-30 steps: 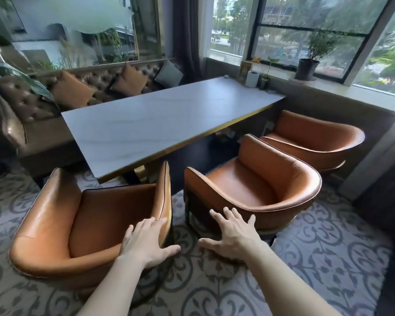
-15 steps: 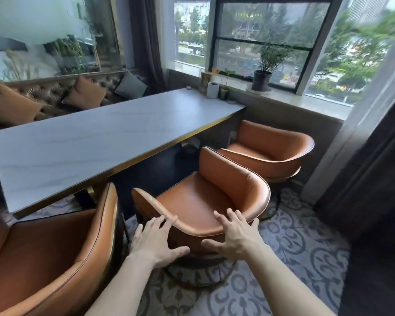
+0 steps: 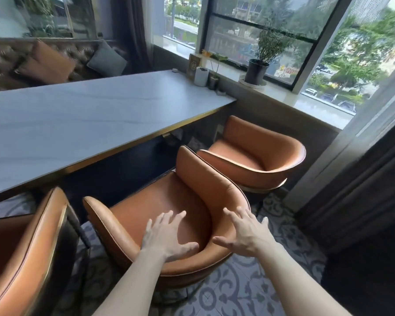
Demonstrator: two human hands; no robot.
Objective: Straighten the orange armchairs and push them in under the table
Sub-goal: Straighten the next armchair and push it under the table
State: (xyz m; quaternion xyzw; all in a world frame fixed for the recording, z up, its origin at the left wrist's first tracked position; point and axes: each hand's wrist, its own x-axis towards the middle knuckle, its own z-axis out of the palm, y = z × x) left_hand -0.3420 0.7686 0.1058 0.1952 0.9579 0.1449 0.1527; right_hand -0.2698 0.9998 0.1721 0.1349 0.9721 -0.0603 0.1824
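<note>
At frame's left, cropped armchair point(image 3: 25, 252)

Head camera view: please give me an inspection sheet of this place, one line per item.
Surface: table bare except at the window end.
Job's things: middle armchair angled, not under the table; far armchair and near armchair also out.
Clutter: white cup and small sign at the table's window end.
Hands: left hand and right hand open, at the middle armchair's backrest.
Cables: nothing seen.
Surroundings: potted plant on the sill, sofa cushions, patterned floor.
</note>
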